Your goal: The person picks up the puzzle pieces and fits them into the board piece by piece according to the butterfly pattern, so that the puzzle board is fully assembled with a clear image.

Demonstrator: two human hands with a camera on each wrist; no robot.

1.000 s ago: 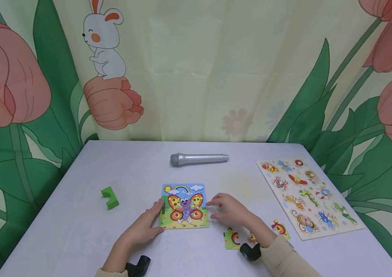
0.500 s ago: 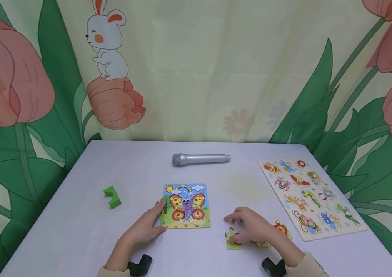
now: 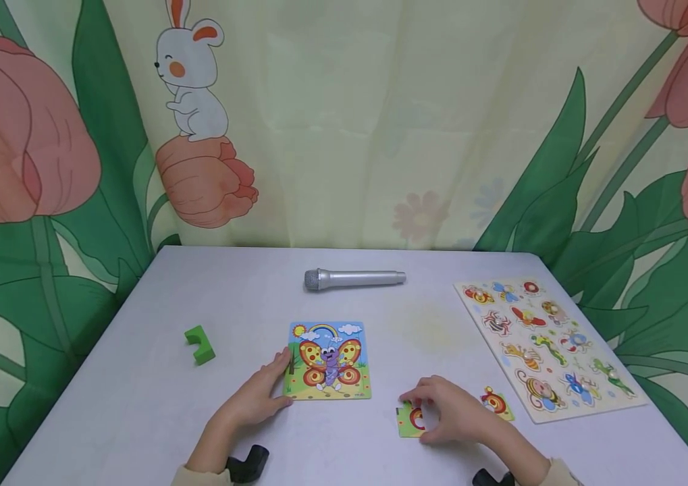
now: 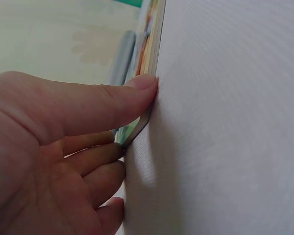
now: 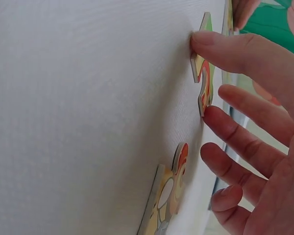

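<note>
A square butterfly puzzle (image 3: 328, 361) lies on the table in the head view. My left hand (image 3: 252, 399) rests at its near left corner, fingers along the left side and thumb on the near edge. To the right, my right hand (image 3: 456, 412) spans a green and yellow puzzle piece (image 3: 409, 422) between thumb and index finger; the piece still lies on the table. In the right wrist view the thumb touches the edge of this piece (image 5: 201, 68). A second piece (image 5: 169, 196) lies below that hand, hidden from the head view. A third piece (image 3: 495, 403) lies beyond it.
A silver toy microphone (image 3: 354, 279) lies toward the back of the table (image 3: 246, 290). A green block (image 3: 200, 345) sits at the left. At the right lies a large insect picture board (image 3: 541, 351). A printed curtain (image 3: 331, 135) hangs behind.
My right hand has drawn away from the butterfly puzzle's right side, moving right and toward me, and come down around the green and yellow piece. The left hand stays at the puzzle's corner.
</note>
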